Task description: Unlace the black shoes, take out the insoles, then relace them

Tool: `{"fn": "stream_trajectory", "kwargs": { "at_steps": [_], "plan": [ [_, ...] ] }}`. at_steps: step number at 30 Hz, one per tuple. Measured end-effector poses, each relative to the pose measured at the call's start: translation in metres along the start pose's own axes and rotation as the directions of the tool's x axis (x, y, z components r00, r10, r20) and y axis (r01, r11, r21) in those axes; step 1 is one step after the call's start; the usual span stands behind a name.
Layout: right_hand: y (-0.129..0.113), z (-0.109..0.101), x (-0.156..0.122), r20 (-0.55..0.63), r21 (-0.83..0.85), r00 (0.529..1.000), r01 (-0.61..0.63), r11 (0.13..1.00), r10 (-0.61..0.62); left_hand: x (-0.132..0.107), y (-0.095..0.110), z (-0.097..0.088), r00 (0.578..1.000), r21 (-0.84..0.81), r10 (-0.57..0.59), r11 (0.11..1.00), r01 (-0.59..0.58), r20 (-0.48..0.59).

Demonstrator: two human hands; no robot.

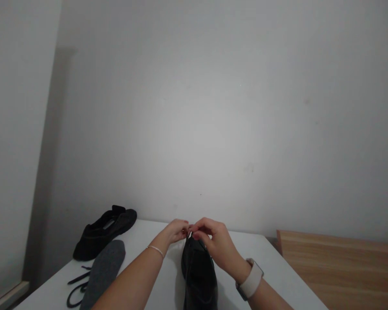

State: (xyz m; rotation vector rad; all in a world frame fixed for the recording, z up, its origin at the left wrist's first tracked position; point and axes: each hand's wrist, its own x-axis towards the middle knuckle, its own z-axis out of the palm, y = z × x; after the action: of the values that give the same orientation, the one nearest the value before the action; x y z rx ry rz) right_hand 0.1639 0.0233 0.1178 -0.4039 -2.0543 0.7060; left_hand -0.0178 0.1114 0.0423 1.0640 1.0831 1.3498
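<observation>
A black shoe (200,275) stands on the white table (161,275) in front of me, its toe pointing toward the wall. Over the far end of the shoe both hands meet. My left hand (177,230) is closed, its fingertips pinching a dark shoelace (188,245). From the other side my right hand (213,239) pinches at the lace too, thumb and forefinger together. Just what lies between the right fingertips is small and partly hidden. A strand of the lace runs back along the shoe's left side.
Another black shoe (105,232) lies at the table's far left. Beside it are a grey insole (108,267) and a loose black lace (76,292), partly under the insole. A plain wall (207,129) rises behind the table. To the right stands a wooden panel (339,267).
</observation>
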Motion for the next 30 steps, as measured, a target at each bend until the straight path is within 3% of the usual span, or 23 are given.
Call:
{"fn": "stream_trajectory", "kwargs": {
  "at_steps": [6, 11, 13, 16, 18, 21, 24, 26, 30],
  "plan": [
    [-0.008, -0.005, -0.004, 0.021, 0.056, 1.0, -0.021, 0.998, 0.02, 0.004, 0.03, 0.036, 0.974, -0.323, 0.223, 0.92, -0.223, -0.038],
    [-0.014, -0.016, -0.002, -0.061, 0.095, 0.998, 0.009, 0.995, -0.003, -0.009, 0.067, 0.046, 0.939, -0.414, 0.341, 0.86, -0.299, 0.031],
    [-0.017, -0.024, 0.004, -0.131, 0.07, 0.991, 0.034, 0.997, -0.024, -0.014, 0.076, 0.044, 0.914, -0.341, 0.405, 0.865, -0.369, 0.039],
    [-0.024, -0.037, 0.018, -0.292, 0.034, 0.954, 0.084, 0.996, -0.071, -0.019, 0.073, 0.037, 0.886, -0.012, 0.462, 0.887, -0.462, 0.043],
    [-0.033, -0.048, 0.029, -0.415, 0.009, 0.903, 0.128, 0.992, -0.112, -0.022, 0.061, 0.032, 0.903, 0.209, 0.422, 0.878, -0.43, 0.085],
    [-0.053, -0.062, 0.047, -0.559, -0.032, 0.808, 0.201, 0.979, -0.185, -0.028, 0.037, 0.027, 0.939, 0.379, 0.308, 0.859, -0.344, 0.154],
    [-0.072, -0.07, 0.062, -0.624, -0.06, 0.738, 0.283, 0.957, -0.257, -0.038, 0.021, 0.028, 0.94, 0.414, 0.276, 0.845, -0.337, 0.202],
    [-0.081, -0.07, 0.07, -0.623, -0.078, 0.727, 0.309, 0.948, -0.289, -0.046, 0.022, 0.032, 0.915, 0.355, 0.333, 0.847, -0.397, 0.228],
    [-0.087, -0.065, 0.082, -0.568, -0.182, 0.747, 0.295, 0.938, -0.345, -0.07, 0.054, 0.05, 0.844, 0.184, 0.52, 0.824, -0.536, 0.131]
  ]
}}
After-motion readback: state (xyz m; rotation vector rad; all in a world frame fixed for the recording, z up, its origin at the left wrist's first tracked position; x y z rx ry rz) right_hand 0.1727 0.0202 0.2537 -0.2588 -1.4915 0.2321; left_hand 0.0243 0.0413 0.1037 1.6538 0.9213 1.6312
